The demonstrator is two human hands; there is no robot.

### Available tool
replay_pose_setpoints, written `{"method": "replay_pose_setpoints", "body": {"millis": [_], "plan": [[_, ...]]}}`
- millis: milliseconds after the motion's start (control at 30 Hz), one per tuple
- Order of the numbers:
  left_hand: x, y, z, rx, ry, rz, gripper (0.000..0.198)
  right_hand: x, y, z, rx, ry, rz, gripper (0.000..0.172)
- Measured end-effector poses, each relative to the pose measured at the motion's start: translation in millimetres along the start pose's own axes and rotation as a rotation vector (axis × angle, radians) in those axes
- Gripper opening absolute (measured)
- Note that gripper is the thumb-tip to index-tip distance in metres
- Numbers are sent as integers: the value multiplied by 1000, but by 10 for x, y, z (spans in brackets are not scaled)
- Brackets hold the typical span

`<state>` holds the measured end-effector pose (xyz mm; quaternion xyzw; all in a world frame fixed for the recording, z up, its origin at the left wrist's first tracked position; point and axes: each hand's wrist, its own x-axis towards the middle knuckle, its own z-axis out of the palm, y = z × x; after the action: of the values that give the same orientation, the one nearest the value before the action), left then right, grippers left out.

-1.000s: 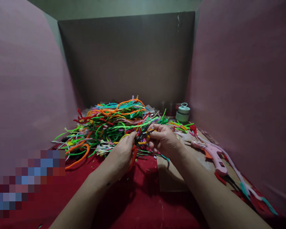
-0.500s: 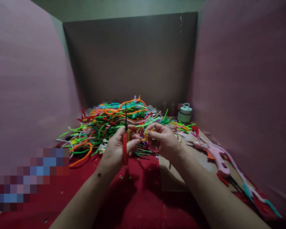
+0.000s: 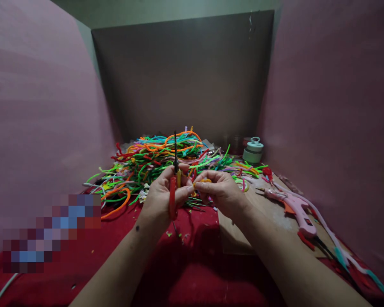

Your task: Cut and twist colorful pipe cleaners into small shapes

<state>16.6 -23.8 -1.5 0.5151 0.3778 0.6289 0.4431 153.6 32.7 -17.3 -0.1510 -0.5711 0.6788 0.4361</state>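
Observation:
My left hand (image 3: 160, 194) is closed round a pair of long-nose pliers (image 3: 173, 198) with red and yellow grips; their thin dark jaws point upward. Its thumb and fingertips also meet at one end of a short, bent yellow-orange pipe cleaner (image 3: 205, 180). From the other side my right hand (image 3: 224, 192) pinches the same pipe cleaner, partly hiding it. Just beyond both hands lies a large heap of colourful pipe cleaners (image 3: 153, 157). Below the fingers, several thin dark green stems (image 3: 193, 205) rest on the red cloth (image 3: 192, 268).
A pink glue gun (image 3: 302, 213) with an orange trigger lies on a brown board (image 3: 237, 238) at the right. Behind it stands a pale green lidded bottle (image 3: 253, 151). Pinkish panels (image 3: 333, 106) and a dark back panel (image 3: 182, 76) enclose the table. Pixelation covers something at left.
My fingertips have drawn closer together at the yellow-orange pipe cleaner, so less of it shows. The whole view has shifted slightly, with things appearing farther right.

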Motion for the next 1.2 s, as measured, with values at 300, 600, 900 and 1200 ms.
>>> {"method": "replay_pose_setpoints", "body": {"millis": [300,600,900,1200], "plan": [[-27,6,10,6,-50,-60,42,31,60,-20,163,-32,116,17],[-22,-47,-16,23,15,-4,41,58,43,-26,263,61,-2,14],[-26,-30,7,57,-20,32,39,67,28,-37,260,48,-25,13],[-17,-57,-109,892,204,228,39,56,-15,2,135,271,-100,16]]}}
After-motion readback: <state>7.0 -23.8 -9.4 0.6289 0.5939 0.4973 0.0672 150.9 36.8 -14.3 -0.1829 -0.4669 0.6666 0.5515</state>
